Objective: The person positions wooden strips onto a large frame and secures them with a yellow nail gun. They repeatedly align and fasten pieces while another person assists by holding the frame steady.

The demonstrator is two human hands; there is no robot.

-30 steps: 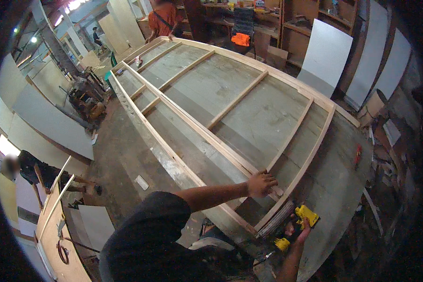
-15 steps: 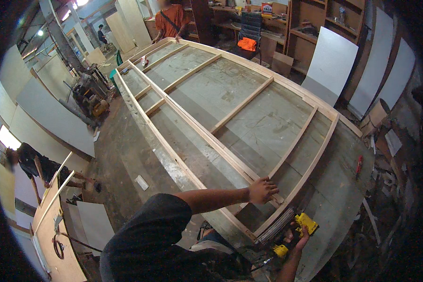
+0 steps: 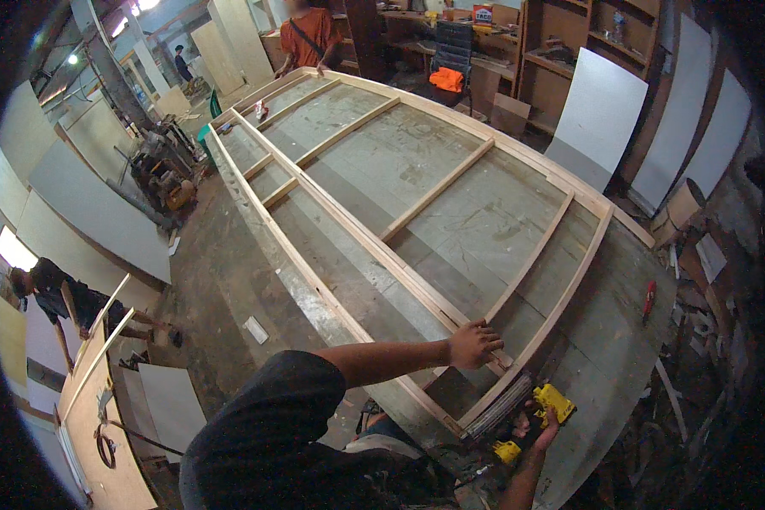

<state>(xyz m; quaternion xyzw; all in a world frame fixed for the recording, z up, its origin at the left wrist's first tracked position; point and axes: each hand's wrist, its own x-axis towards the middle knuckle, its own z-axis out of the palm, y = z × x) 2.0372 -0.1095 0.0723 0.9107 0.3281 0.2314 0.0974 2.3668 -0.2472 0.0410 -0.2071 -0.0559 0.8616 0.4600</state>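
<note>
A large frame of pale wooden strips lies on a big grey table, with long rails and several crosspieces. Near its close end, my left hand reaches across, its fingers curled over the end of the middle wooden rail. To the right, my right hand grips a yellow-and-black nail gun, held beside the frame's near corner. Part of the tool is hidden by my hand and its own body. Next to it, along the end strip, is a ribbed grey piece that I cannot make out.
A red-handled tool lies at the table's right side. At the far end a person in orange touches the frame. Another person in dark clothes bends over a board at left. White panels lean at right; scraps litter the floor.
Almost nothing differs. Both my hands keep their places on the rail and the nail gun.
</note>
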